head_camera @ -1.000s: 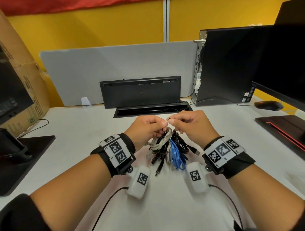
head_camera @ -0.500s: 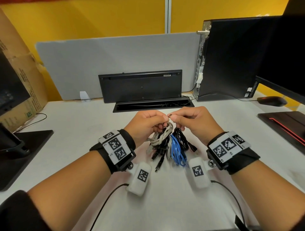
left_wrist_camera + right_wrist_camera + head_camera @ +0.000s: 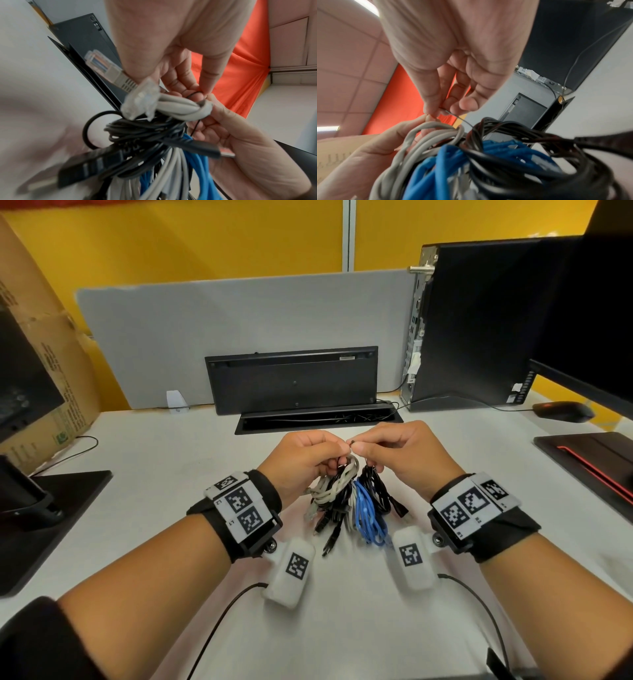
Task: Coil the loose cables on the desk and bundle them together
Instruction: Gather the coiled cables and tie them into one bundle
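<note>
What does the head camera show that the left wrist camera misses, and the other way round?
Only the head view shows the desk, the computer tower, the mouse and both wrist bands. Only the left wrist view shows the clear network plug and the thin black tie wire at the fingertips. Both show the left hand and right hand pinching above the grey, black and blue cable bundle.

Coiled cables [image 3: 356,501] — grey, black, blue — hang bunched together, lower ends on the desk [image 3: 171,474].

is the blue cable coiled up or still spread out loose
Coiled: the blue cable hangs in stacked loops inside the bundle both hands are tying.
</note>
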